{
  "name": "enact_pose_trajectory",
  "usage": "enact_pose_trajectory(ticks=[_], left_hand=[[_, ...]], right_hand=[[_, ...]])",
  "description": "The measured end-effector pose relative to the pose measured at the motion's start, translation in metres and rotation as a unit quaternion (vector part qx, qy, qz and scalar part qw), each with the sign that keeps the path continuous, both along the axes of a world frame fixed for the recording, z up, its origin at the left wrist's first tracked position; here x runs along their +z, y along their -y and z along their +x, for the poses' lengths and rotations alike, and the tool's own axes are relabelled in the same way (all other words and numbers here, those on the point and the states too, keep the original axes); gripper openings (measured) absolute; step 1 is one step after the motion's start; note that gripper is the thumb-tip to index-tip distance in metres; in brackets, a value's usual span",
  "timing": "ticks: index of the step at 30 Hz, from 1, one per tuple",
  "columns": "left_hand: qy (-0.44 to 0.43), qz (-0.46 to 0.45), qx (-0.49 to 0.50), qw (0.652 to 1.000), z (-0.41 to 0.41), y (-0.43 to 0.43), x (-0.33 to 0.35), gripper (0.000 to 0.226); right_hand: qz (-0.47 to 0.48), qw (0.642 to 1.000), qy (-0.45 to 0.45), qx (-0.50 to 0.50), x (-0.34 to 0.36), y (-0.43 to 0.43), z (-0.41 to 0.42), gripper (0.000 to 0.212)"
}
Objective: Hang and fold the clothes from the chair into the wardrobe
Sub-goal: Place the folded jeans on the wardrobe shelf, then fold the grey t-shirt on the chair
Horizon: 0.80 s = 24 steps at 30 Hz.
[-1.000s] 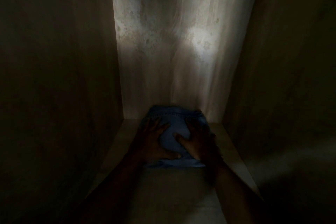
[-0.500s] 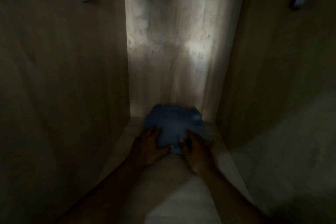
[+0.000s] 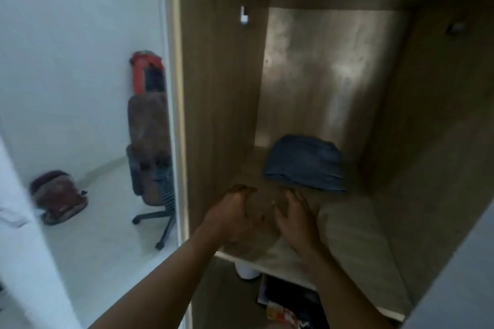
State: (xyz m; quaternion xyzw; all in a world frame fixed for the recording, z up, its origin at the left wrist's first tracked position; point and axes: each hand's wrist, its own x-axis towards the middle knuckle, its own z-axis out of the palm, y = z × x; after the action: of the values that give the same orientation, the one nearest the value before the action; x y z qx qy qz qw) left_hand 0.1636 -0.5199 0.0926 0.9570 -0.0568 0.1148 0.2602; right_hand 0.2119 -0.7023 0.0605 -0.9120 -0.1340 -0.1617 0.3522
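- We are logging the folded blue garment (image 3: 304, 164) at the back of the wardrobe shelf (image 3: 352, 230): stowed.
- Our left hand (image 3: 230, 218) and right hand (image 3: 296, 218) are hovering before it, fingers loose, empty.
- More clothes (image 3: 147, 112) are draping the chair (image 3: 151, 181), awaiting us.

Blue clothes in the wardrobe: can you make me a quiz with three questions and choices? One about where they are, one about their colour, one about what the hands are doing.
1. Where does the folded blue denim garment lie?
A. on the floor
B. at the back of the wooden wardrobe shelf
C. on a hanger

2. What colour is it?
A. red
B. yellow
C. blue

3. What are the left hand and right hand doing?
A. holding nothing, in front of the garment
B. gripping the garment
C. pressing down on it

Answers: B, it sits near the shelf's back panel; C, the cloth is denim blue; A, both hands are bare and clear of the cloth.
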Motion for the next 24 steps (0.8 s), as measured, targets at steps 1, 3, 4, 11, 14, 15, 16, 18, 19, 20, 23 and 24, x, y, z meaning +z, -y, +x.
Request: enact_pose_trajectory(ticks=[1, 3, 4, 11, 14, 15, 16, 18, 19, 20, 23, 24], left_hand=[[0.008, 0.015, 0.01, 1.0, -0.022, -0.006, 0.001, 0.079], [0.022, 0.044, 0.029, 0.998, -0.073, -0.019, 0.0, 0.068], [0.022, 0.05, 0.038, 0.998, -0.101, -0.027, -0.002, 0.06], [-0.011, 0.054, 0.209, 0.976, -0.322, -0.13, -0.033, 0.06], [-0.026, 0.05, 0.294, 0.954, -0.413, -0.184, -0.046, 0.061], [-0.034, 0.047, 0.323, 0.945, -0.442, -0.199, -0.05, 0.061], [-0.046, 0.044, 0.352, 0.934, -0.469, -0.213, -0.054, 0.061], [-0.061, 0.036, 0.406, 0.911, -0.522, -0.238, -0.062, 0.063], [-0.067, 0.032, 0.431, 0.899, -0.547, -0.249, -0.066, 0.063], [-0.073, 0.025, 0.454, 0.887, -0.571, -0.258, -0.069, 0.064], [-0.091, -0.002, 0.518, 0.851, -0.639, -0.285, -0.081, 0.066], [-0.098, -0.012, 0.538, 0.837, -0.661, -0.292, -0.085, 0.066]], right_hand=[[0.0, 1.0, 0.0, 0.003, 0.001, -0.009, -0.019, 0.044], [-0.002, 1.0, 0.0, 0.016, -0.004, -0.029, -0.06, 0.039], [0.001, 1.0, -0.003, 0.029, -0.008, -0.04, -0.084, 0.037], [0.065, 0.982, -0.024, 0.173, -0.051, -0.145, -0.263, 0.034], [0.041, 0.964, -0.068, 0.253, -0.054, -0.204, -0.334, 0.038], [0.033, 0.957, -0.076, 0.279, -0.056, -0.223, -0.355, 0.038], [0.033, 0.948, -0.079, 0.307, -0.057, -0.241, -0.375, 0.038], [0.034, 0.928, -0.076, 0.364, -0.061, -0.278, -0.414, 0.038], [0.03, 0.918, -0.075, 0.389, -0.062, -0.297, -0.433, 0.039], [0.022, 0.908, -0.079, 0.411, -0.064, -0.315, -0.451, 0.039], [-0.004, 0.873, -0.091, 0.48, -0.069, -0.367, -0.502, 0.041], [-0.006, 0.859, -0.091, 0.504, -0.073, -0.384, -0.518, 0.041]])
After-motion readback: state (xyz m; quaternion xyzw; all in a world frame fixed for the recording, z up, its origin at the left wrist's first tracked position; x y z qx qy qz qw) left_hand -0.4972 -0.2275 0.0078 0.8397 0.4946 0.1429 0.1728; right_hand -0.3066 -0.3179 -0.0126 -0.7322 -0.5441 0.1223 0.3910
